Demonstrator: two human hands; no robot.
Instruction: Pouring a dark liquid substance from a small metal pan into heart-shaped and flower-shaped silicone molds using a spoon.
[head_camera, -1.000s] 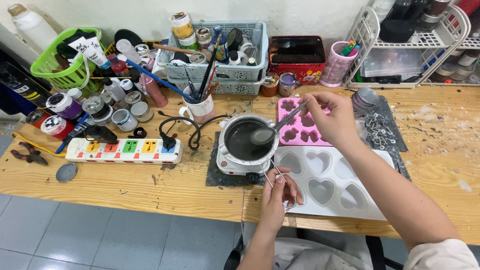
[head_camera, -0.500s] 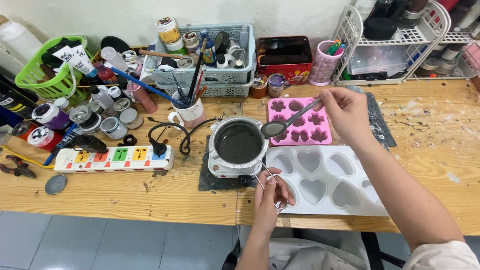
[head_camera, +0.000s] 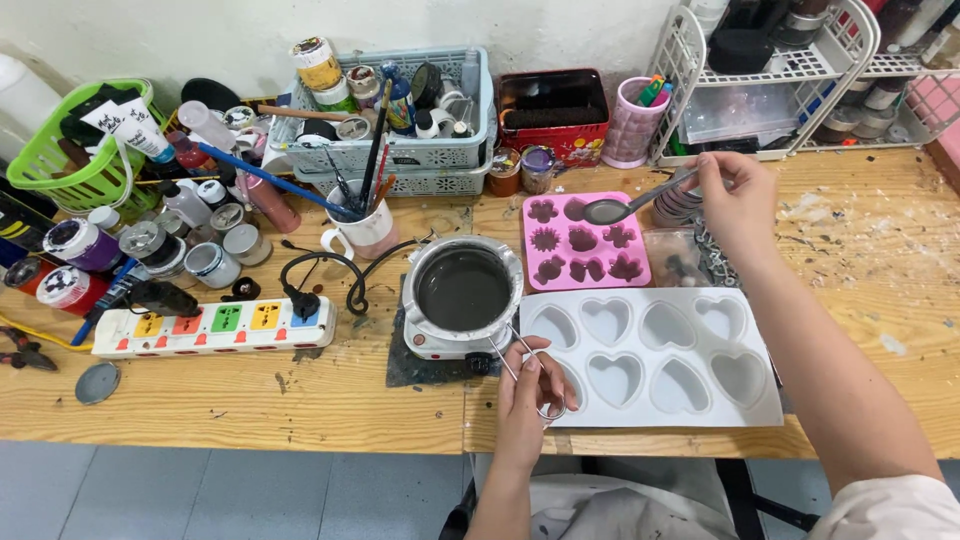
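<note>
Bare forearms; right arm's short sleeve looks white, perhaps cream.

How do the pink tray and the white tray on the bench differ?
The small pink flower-shaped mould has little flower cavities; the large white heart-shaped mould has big hearts. The pink one lies farther back, under the spoon held by the right hand; the white one lies nearer, beside the left hand. Both lie flat.

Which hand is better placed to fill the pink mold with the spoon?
Right. The right hand holds the spoon, whose bowl hovers over the pink mold. The left hand is at the melting pot's wire handle, near the pot.
</note>
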